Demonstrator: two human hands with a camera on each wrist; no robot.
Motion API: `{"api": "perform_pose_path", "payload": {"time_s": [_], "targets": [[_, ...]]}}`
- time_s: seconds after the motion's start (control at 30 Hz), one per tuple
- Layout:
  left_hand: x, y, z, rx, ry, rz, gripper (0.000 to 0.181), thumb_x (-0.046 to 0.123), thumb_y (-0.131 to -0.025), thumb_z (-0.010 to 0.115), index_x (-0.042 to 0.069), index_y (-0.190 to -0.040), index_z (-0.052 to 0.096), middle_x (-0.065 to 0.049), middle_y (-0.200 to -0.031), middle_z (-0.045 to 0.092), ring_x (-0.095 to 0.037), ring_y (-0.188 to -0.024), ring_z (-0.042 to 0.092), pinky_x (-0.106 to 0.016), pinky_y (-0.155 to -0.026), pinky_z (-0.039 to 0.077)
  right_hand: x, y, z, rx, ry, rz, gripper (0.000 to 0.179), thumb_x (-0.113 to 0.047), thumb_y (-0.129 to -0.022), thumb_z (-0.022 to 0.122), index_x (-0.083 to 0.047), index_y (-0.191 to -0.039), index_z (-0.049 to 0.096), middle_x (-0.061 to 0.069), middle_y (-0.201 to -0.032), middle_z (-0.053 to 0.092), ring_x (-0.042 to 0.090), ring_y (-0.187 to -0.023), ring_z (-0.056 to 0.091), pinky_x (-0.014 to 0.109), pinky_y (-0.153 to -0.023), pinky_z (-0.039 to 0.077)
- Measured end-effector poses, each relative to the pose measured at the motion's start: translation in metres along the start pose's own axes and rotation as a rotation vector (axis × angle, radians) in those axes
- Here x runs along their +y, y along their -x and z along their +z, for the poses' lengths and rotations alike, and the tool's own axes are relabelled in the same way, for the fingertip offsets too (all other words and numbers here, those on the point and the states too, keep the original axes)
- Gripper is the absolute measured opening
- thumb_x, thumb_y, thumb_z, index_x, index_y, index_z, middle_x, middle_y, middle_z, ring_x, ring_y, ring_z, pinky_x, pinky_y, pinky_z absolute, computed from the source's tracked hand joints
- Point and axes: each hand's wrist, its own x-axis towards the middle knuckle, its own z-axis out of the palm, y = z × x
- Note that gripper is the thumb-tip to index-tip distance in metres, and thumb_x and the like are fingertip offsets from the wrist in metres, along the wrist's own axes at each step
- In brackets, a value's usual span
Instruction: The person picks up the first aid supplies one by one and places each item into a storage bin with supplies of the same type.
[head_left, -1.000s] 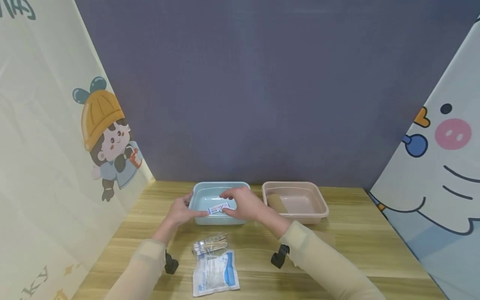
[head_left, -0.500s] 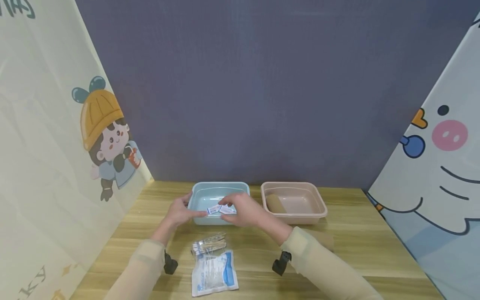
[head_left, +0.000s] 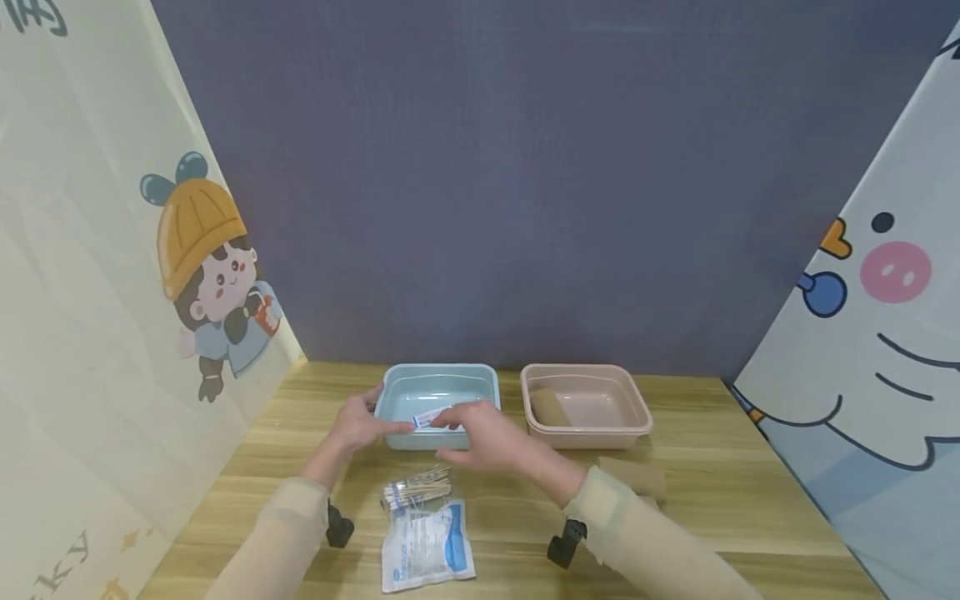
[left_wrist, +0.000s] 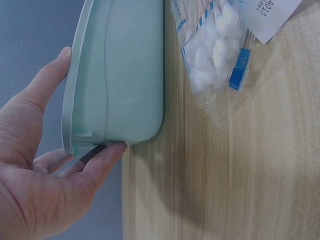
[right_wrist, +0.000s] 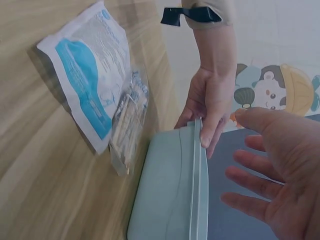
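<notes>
My left hand [head_left: 360, 423] grips the left end of a light blue plastic basin [head_left: 435, 443]. Its thumb lies along the rim and its fingers bend against the outer end wall, as the left wrist view shows. A small white-and-blue packet [head_left: 426, 418] lies inside the basin, partly covered by my other hand. Over the basin's near rim hovers my right hand [head_left: 491, 440]. In the right wrist view its fingers [right_wrist: 255, 180] are spread, with nothing between them.
In front of the basin lie a clear bag of cotton swabs [head_left: 420, 487] and a white-and-blue medical pouch [head_left: 429, 550]. A pink basin [head_left: 592, 439] holding a brown roll [head_left: 551, 408] stands at right. Another brown roll [head_left: 633, 475] is beside my right forearm.
My right hand has drawn back from the packets in the blue basin toward its near rim. More of the brown roll beside the right forearm shows. My left hand keeps its hold.
</notes>
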Motion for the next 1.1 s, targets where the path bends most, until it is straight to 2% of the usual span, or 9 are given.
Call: {"api": "perform_pose_path", "payload": {"time_s": [0.23,0.43,0.63,0.87,1.1], "targets": [[0.000,0.001,0.000,-0.001,0.010,-0.001,0.112,0.022,-0.076,0.097,-0.003,-0.164,0.032,-0.037,-0.153,0.052,-0.049,-0.132,0.062,-0.052,-0.108,0.058,-0.008,0.004,0.007,-0.028,0.023,-0.001,0.038,-0.030,-0.094,0.082,-0.014,-0.128,0.076,-0.002,-0.123,0.080,0.013,-0.108,0.075,0.022,-0.097,0.059],[0.001,-0.001,0.000,-0.005,-0.018,-0.009,0.113,0.025,-0.076,0.097,-0.003,-0.164,0.032,-0.036,-0.156,0.050,-0.049,-0.135,0.060,-0.054,-0.111,0.055,-0.013,0.008,0.011,-0.054,0.021,0.001,0.039,-0.030,-0.094,0.080,-0.013,-0.129,0.075,0.000,-0.125,0.079,0.013,-0.113,0.074,0.024,-0.101,0.059],[0.002,0.000,0.000,-0.005,-0.006,-0.021,0.113,0.025,-0.076,0.097,-0.003,-0.164,0.031,-0.035,-0.156,0.050,-0.049,-0.136,0.059,-0.055,-0.113,0.053,-0.017,0.009,0.019,-0.087,0.029,-0.041,0.042,-0.030,-0.095,0.079,-0.011,-0.132,0.074,0.000,-0.129,0.078,0.013,-0.121,0.073,0.025,-0.109,0.056],[0.003,0.001,-0.001,-0.008,-0.017,-0.019,0.114,0.026,-0.075,0.098,-0.003,-0.164,0.032,-0.035,-0.156,0.049,-0.049,-0.136,0.059,-0.056,-0.113,0.053,-0.021,0.012,0.029,-0.103,0.057,-0.049,0.046,-0.035,-0.094,0.080,-0.013,-0.133,0.072,-0.002,-0.130,0.077,0.011,-0.120,0.073,0.022,-0.108,0.056],[0.001,-0.001,0.000,-0.002,-0.030,-0.026,0.114,0.027,-0.075,0.098,-0.002,-0.164,0.032,-0.035,-0.157,0.048,-0.049,-0.138,0.057,-0.057,-0.115,0.051,-0.021,0.013,0.038,-0.104,0.058,-0.076,0.045,-0.033,-0.094,0.081,-0.010,-0.132,0.072,-0.001,-0.128,0.078,0.011,-0.117,0.074,0.020,-0.104,0.057]]}}
